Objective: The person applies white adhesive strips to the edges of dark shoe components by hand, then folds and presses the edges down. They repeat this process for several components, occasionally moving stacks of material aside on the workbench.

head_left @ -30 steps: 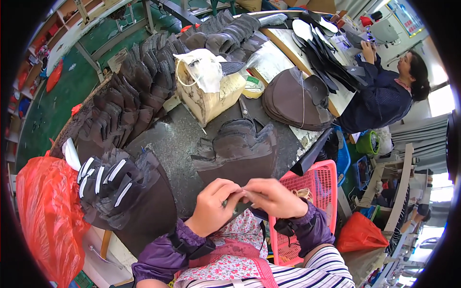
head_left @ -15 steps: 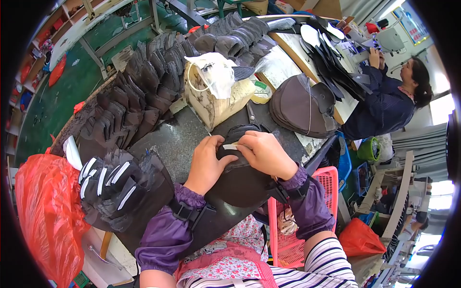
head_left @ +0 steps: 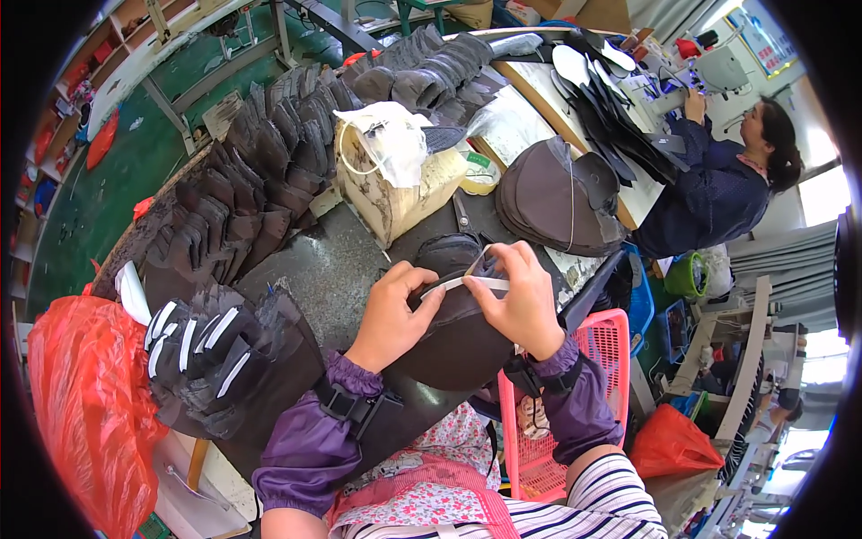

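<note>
Head view: we hold thin white strip (head_left: 467, 284) between both hands, above dark curved piece (head_left: 453, 314) lying on desk (head_left: 332, 269). Left hand (head_left: 391, 310) pinches strip's left end with thumb and forefinger; right hand (head_left: 521, 296) pinches right end, fingers curled, thumb on top. Strip's long axis runs left-right, slightly tilted, spanning gap between hands. Dark piece sits directly beneath, touching both palms. Right hand nearer strip's middle. Pink basket (head_left: 597, 359) just right of right wrist; cardboard box (head_left: 404, 193) beyond, apart.
</note>
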A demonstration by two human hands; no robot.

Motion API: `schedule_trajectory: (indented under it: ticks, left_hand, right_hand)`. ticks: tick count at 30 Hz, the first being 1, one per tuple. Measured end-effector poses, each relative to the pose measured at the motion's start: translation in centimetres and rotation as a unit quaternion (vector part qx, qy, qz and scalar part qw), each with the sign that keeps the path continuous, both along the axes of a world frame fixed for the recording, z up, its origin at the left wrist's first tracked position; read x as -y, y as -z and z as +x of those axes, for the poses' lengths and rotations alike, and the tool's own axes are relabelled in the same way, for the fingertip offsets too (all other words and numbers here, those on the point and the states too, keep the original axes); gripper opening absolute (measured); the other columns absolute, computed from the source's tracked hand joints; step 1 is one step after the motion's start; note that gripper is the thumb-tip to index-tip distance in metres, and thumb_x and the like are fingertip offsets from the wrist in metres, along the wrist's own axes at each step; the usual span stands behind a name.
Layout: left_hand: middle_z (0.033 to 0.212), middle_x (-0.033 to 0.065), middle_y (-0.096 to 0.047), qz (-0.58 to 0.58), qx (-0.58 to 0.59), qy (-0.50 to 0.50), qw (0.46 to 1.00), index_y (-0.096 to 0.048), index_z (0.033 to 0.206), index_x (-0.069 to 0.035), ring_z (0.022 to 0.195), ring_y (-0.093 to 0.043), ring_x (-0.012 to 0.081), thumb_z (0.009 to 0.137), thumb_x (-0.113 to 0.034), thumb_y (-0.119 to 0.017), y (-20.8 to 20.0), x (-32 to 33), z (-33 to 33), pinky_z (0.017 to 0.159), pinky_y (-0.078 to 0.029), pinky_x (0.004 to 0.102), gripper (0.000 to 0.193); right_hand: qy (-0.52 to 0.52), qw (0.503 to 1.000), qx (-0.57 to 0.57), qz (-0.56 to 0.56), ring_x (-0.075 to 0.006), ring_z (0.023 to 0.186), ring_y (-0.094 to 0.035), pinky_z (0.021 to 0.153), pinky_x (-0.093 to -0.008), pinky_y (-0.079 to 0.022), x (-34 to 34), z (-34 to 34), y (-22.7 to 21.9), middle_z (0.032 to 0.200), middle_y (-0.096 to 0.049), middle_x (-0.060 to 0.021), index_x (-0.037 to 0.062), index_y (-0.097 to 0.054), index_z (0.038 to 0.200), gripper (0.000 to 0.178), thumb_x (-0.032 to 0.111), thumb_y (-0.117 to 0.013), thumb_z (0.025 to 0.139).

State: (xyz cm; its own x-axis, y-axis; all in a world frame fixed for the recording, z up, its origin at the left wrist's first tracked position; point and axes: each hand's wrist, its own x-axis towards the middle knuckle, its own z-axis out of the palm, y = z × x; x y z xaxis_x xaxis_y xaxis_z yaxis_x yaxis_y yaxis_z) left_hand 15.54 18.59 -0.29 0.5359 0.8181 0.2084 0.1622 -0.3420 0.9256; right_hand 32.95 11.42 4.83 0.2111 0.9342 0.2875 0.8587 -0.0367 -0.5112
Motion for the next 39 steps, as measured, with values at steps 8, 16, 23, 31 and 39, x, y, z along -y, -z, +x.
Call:
schedule_trajectory:
  ticks: [8,16,23,31,39]
  left_hand:
    - [0.1,0.0127,-0.065,-0.128,0.113,0.105,0.98,-0.06,0.101,0.004,0.083,-0.063,0.0197,0.088,-0.002,-0.06,-1.3,2.1,-0.9,0.076,-0.048,0.0276,0.014]
    - [0.105,0.0148,-0.066,0.044,0.059,0.097,0.993,-0.059,0.1,0.003,0.091,-0.065,0.0253,0.088,0.004,-0.056,-4.6,7.0,-6.1,0.079,-0.05,0.0308,0.013]
    - [0.104,0.0167,-0.064,0.182,-0.2,-0.219,0.937,-0.06,0.107,0.002,0.094,-0.063,0.0287,0.086,-0.004,-0.063,-5.6,6.0,-18.4,0.083,-0.05,0.0372,0.022]
    - [0.102,0.0134,-0.064,-0.061,0.025,-0.004,0.998,-0.06,0.114,0.001,0.087,-0.064,0.0252,0.083,-0.005,-0.068,-7.3,9.5,-8.1,0.078,-0.052,0.0339,0.032]
    - [0.093,0.0123,-0.064,0.146,0.001,-0.044,0.988,-0.063,0.106,0.0,0.078,-0.065,0.0225,0.074,-0.006,-0.079,-3.2,5.0,-3.0,0.069,-0.052,0.031,0.037]
  right_hand:
    - [-0.026,0.997,0.012,0.069,-0.0344,0.071,-0.06,0.062,-0.0402,-0.048,2.2,-0.7,0.8,0.08,-0.055,-0.0146,-0.0007,-0.06,0.092,0.019,0.01,-0.072,0.08]
    - [-0.088,0.99,-0.107,0.037,-0.0307,0.068,-0.062,0.06,-0.0368,-0.05,5.2,-5.0,0.0,0.087,-0.061,-0.0146,-0.0003,-0.059,0.083,0.008,0.004,-0.065,0.085]
    - [-0.124,0.934,-0.278,0.188,-0.0121,0.07,-0.062,0.06,-0.0261,-0.049,4.8,-1.7,0.3,0.087,-0.064,-0.0065,0.0016,-0.06,0.081,0.018,0.011,-0.054,0.096]
    - [-0.204,0.777,-0.52,-0.291,-0.0129,0.07,-0.061,0.062,-0.0285,-0.049,5.5,-4.3,-3.2,0.085,-0.062,-0.0032,-0.0012,-0.061,0.077,0.024,0.013,-0.057,0.096]
    - [-0.213,0.954,-0.186,-0.098,-0.0273,0.062,-0.059,0.057,-0.0378,-0.047,2.5,0.0,-2.9,0.078,-0.061,-0.0115,-0.0008,-0.064,0.085,0.014,0.013,-0.065,0.089]
